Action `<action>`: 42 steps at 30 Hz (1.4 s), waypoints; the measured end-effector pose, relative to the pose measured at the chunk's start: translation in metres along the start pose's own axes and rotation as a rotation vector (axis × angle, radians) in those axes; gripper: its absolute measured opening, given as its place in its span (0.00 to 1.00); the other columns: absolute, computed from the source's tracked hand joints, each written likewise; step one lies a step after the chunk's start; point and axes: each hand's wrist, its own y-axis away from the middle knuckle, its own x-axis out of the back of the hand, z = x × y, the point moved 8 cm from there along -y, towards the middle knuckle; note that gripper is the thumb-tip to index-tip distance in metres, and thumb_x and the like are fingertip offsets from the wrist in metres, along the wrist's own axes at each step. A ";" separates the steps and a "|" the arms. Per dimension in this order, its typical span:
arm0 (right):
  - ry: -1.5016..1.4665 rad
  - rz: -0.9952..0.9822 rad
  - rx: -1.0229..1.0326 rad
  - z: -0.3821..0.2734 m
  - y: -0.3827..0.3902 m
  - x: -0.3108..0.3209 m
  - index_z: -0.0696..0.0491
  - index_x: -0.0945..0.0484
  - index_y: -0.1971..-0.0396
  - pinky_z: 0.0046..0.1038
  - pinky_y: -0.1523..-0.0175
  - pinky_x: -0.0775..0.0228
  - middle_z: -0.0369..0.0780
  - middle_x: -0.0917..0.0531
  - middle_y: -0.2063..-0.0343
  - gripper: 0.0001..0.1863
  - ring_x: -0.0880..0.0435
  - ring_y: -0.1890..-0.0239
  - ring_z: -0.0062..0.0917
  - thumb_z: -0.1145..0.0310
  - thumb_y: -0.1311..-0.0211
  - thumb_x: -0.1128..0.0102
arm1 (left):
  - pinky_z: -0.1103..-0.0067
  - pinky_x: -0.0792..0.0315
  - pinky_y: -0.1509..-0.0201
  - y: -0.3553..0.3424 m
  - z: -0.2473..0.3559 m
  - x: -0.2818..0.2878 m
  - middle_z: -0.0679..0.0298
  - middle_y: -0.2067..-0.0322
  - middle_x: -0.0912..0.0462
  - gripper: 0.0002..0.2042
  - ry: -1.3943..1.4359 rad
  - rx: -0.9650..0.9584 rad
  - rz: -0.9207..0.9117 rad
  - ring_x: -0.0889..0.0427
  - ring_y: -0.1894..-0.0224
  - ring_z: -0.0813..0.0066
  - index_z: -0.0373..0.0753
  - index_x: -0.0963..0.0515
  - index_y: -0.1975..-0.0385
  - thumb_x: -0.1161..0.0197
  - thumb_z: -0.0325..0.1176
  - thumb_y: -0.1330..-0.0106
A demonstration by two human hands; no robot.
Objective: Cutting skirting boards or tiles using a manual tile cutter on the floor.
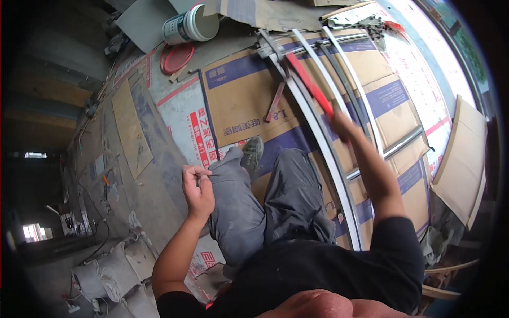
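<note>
My right hand (343, 126) grips the end of a long red-handled tool (312, 87). The tool's far end reaches the upper left corner of a metal frame, where blur and overlapping metal hide its shape. The frame has long pale side rails (313, 130) and grey metal crossbars (395, 150). To the left of the tool, a short reddish strip (275, 102) lies on flattened cardboard (233, 100). My left hand (198, 192) is closed beside my left knee, fingers curled toward the thumb; whatever it may hold is hidden.
A white bucket (183, 27) lies tipped at the back, near a round red lid (176, 58). Small dark pieces (374, 26) are scattered at the far right. A bent board (462, 159) leans along the right side. Pale sacks (108, 273) lie at the lower left.
</note>
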 end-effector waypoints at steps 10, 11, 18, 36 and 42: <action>0.128 -0.142 -1.036 0.315 0.755 -0.053 0.51 0.18 0.58 0.45 0.49 0.24 0.51 0.14 0.59 0.18 0.15 0.55 0.50 0.61 0.48 0.28 | 0.77 0.32 0.41 -0.056 -0.032 -0.020 0.62 0.54 0.24 0.14 0.017 0.180 -0.283 0.25 0.52 0.75 0.31 0.26 0.47 0.46 0.32 0.27; 0.158 -0.077 -0.997 0.317 0.762 -0.056 0.53 0.20 0.60 0.47 0.52 0.25 0.51 0.15 0.62 0.17 0.17 0.56 0.51 0.60 0.47 0.30 | 0.76 0.33 0.38 -0.061 -0.026 -0.036 0.61 0.51 0.23 0.16 0.006 0.220 -0.388 0.25 0.49 0.72 0.31 0.27 0.45 0.47 0.33 0.27; 0.145 -0.121 -1.165 0.388 0.826 -0.098 0.50 0.23 0.56 0.49 0.45 0.28 0.48 0.17 0.54 0.17 0.19 0.49 0.51 0.66 0.46 0.33 | 0.74 0.35 0.33 -0.105 -0.046 -0.117 0.56 0.47 0.18 0.28 -0.128 0.580 -0.987 0.24 0.41 0.68 0.29 0.32 0.35 0.41 0.42 0.29; 0.601 -0.289 -1.722 0.511 1.071 -0.164 0.41 0.20 0.49 0.52 0.47 0.26 0.36 0.18 0.47 0.15 0.25 0.37 0.35 0.61 0.28 0.53 | 0.73 0.33 0.33 -0.116 -0.095 -0.062 0.58 0.48 0.17 0.25 -0.184 0.831 -0.852 0.21 0.43 0.66 0.34 0.22 0.42 0.46 0.50 0.25; 0.422 -0.161 -1.683 0.514 1.069 -0.177 0.42 0.20 0.50 0.50 0.45 0.27 0.36 0.17 0.47 0.14 0.22 0.39 0.33 0.62 0.28 0.53 | 0.71 0.32 0.32 -0.086 -0.050 -0.089 0.56 0.43 0.19 0.28 -0.135 0.760 -0.775 0.22 0.40 0.64 0.31 0.24 0.41 0.48 0.51 0.24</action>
